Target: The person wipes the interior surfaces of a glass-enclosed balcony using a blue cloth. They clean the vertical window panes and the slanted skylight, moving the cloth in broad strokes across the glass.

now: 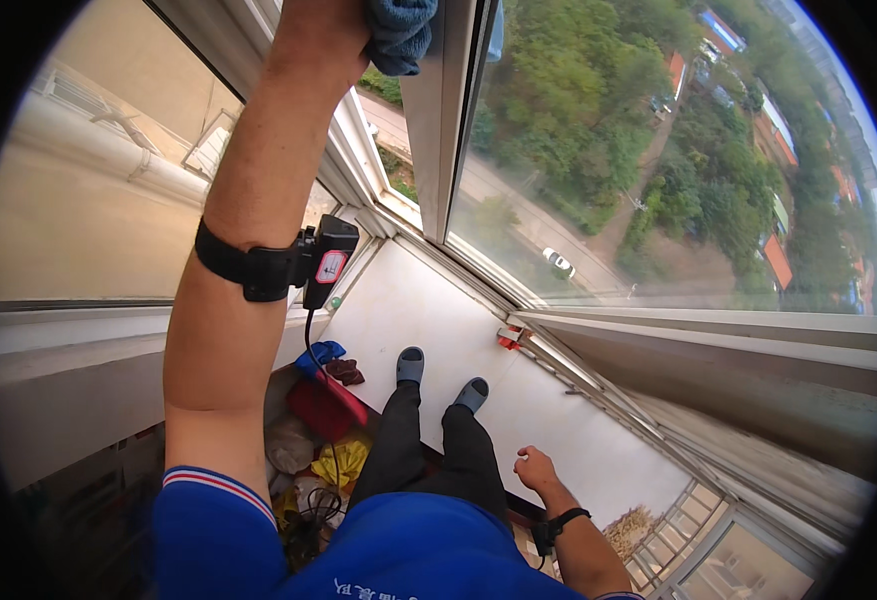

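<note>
My left arm reaches up past the top edge of the view. My left hand (326, 19) is mostly cut off there, around a bunched blue towel (401, 34) that lies against the white window frame (442, 97). Its fingers are hidden. A bit of light blue cloth (496, 34) shows behind the pane beside that frame. Lower right, my right hand (536, 469) hangs beside my body over the white ledge (438, 315), fingers curled in and holding nothing. Both arms wear black straps with small devices.
My slide sandals (410, 366) rest on the white ledge. An open gap lies left of the glass sash (558, 150), high above a road. Blue and brown cloths (321, 356), a red container (326, 405), a yellow bag (341, 461) and cables lie lower left. A ladder-like rack (671, 532) stands lower right.
</note>
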`<action>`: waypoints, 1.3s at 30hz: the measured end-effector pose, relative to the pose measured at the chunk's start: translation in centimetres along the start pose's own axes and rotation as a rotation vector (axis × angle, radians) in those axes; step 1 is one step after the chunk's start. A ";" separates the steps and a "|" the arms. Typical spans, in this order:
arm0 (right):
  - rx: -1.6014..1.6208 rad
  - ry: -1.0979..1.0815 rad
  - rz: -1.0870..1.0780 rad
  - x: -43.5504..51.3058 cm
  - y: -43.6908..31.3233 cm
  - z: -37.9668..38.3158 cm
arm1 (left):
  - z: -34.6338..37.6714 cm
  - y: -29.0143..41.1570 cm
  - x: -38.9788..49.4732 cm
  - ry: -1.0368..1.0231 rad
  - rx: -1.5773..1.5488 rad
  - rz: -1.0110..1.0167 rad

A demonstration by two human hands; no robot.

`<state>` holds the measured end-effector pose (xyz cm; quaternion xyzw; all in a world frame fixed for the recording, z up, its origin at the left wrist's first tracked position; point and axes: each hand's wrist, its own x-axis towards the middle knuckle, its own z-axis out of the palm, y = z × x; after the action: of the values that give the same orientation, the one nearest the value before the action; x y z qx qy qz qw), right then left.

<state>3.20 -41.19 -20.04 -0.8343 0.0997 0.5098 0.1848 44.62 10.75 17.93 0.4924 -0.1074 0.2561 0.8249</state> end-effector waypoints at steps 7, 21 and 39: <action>-0.004 -0.003 0.033 0.0 2.6 -0.5 | -4.6 -11.3 -12.3 0.275 0.208 -0.303; 0.107 0.111 0.183 -1.1 1.8 2.7 | -14.4 -24.7 -18.6 0.452 -0.043 -0.661; 0.455 0.069 0.125 -0.7 -10.5 14.5 | -28.5 -42.3 -30.8 0.422 0.690 -1.043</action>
<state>-5.20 -25.74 -23.20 -0.7801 0.2698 0.4560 0.3327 38.84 9.46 -41.36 0.6552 0.3974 -0.0662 0.6390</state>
